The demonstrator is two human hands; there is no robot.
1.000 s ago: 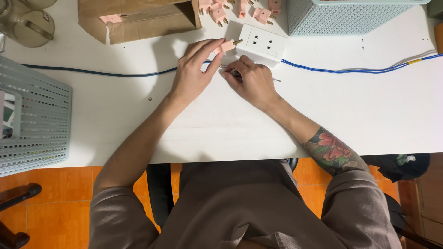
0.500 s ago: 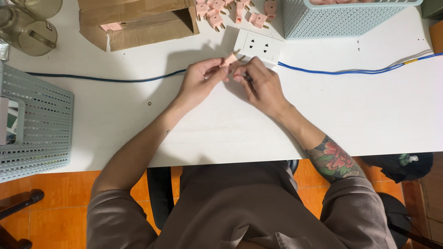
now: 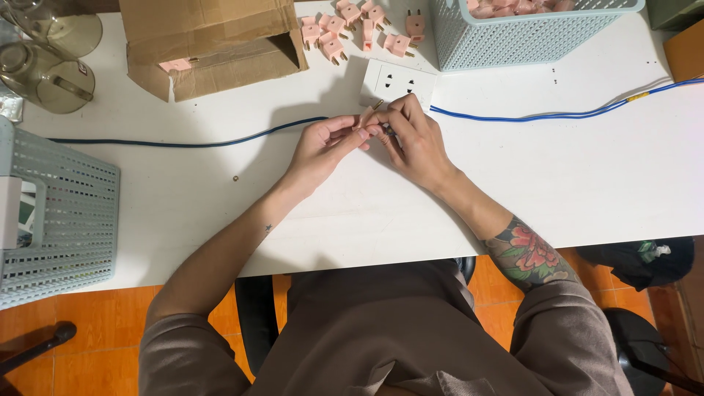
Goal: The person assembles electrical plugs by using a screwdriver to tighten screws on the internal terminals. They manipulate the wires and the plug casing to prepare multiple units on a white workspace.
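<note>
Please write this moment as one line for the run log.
left hand: holds pink plug | right hand: fingers on same plug | socket block: just behind hands | blue cable: across white table

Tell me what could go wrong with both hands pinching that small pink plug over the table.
The small pink two-pin plug is pinched only at the fingertips of the left hand and right hand; it may slip. A tiny dark screw lies loose on the white table and could roll off.
</note>
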